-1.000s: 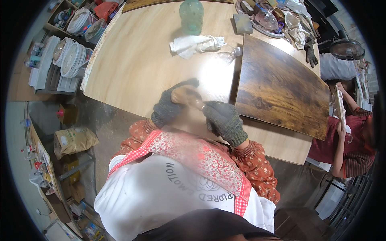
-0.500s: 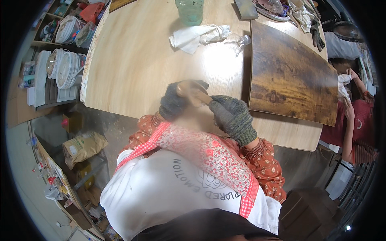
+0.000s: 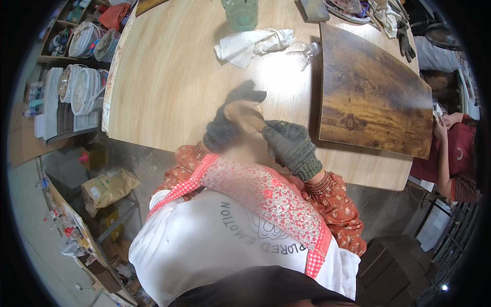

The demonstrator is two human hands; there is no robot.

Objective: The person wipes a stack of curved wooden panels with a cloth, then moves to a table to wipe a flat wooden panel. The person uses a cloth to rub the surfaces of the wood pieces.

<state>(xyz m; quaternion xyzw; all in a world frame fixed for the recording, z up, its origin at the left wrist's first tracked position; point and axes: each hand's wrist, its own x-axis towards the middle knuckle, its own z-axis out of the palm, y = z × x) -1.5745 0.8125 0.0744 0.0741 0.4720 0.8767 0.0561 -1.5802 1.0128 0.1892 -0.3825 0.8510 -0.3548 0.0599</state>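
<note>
In dark knitted work gloves, both my hands meet over the table's near edge. My left hand holds a brown, smooth, rounded piece that looks like wood; its exact kind is unclear through a hazy patch in the picture. Some dark glove fingers stretch out beyond the piece. My right hand is closed at the piece's right end, fingertips pressed together against it. Whether it grips that end or some small thing is hidden. Beneath lies the pale wood-grain table.
A dark-stained wooden board lies at right. Farther back are a crumpled white cloth, a clear plastic bottle and a greenish jar. White buckets stand at left. Another person's hands work beyond the board.
The brown piece has turned in my hands, and the flat strip by my right fingertips shows less. My left glove's fingers have spread upward. At right, the other person's hands have come together.
</note>
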